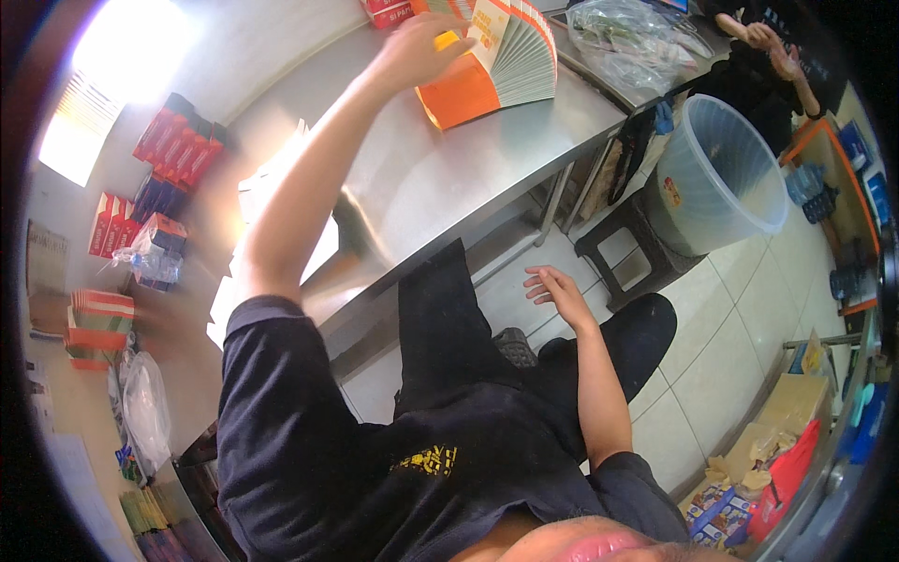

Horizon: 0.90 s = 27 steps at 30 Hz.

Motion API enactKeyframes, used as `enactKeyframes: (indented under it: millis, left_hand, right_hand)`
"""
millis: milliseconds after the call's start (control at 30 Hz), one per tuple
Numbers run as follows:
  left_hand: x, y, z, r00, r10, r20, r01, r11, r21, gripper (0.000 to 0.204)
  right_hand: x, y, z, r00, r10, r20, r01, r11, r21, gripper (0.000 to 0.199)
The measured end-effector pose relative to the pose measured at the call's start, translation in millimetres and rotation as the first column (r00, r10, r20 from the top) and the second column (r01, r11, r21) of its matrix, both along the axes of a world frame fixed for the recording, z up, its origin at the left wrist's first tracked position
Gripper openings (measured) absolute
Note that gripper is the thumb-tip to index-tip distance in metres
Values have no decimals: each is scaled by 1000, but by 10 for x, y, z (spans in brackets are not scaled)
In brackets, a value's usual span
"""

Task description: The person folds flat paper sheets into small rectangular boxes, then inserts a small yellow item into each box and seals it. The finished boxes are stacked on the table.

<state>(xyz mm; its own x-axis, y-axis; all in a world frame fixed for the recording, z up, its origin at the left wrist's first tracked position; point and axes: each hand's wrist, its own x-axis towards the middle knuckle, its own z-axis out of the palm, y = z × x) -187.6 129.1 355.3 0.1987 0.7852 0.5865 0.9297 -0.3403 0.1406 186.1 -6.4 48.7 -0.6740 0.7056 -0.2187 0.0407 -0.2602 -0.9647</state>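
Observation:
On the metal table at the top, a stack of orange and cream folded paper cartons [468,89] stands fanned out, its pale edges spread to the right. My left hand [417,54] reaches across the table to the stack's left end. Its fingers bend over the orange and yellow edge there and grip it; the fingertips are partly hidden. My right hand [554,290] hangs above my right thigh, away from the table. Its fingers are loosely stretched and apart, and it holds nothing.
Beside the metal table [375,197], a clear plastic tub [679,201] stands on a dark stool [609,245]. Plastic bags [632,47] lie at the back right, near another person's hands [773,49]. Red boxes [183,150] line the left side; a cardboard box [791,407] sits lower right.

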Motion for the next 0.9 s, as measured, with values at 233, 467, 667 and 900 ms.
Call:
enactKeyframes:
  millis: [233,467,667,900]
  left_hand:
    - [-542,-2146,181,940,340,-2,-238,653,-719,75]
    - [-701,-3064,-348,879,466,-100,-398,603,-691,105]
    - [-864,-3239,-471,866,493,-83,-417,621,-664,100]
    - [-834,-3230,-314,897,442,-10,-303,599,-741,85]
  right_hand:
    - [41,-38,112,998,-29,-48,28,999,-17,43]
    - [-86,-55,152,999,42,6,-42,999,-11,41]
    - [-143,-40,134,997,76,25,-76,997,-8,42]
    - [-49,-23,140,999,39,22,-39,999,2,44]
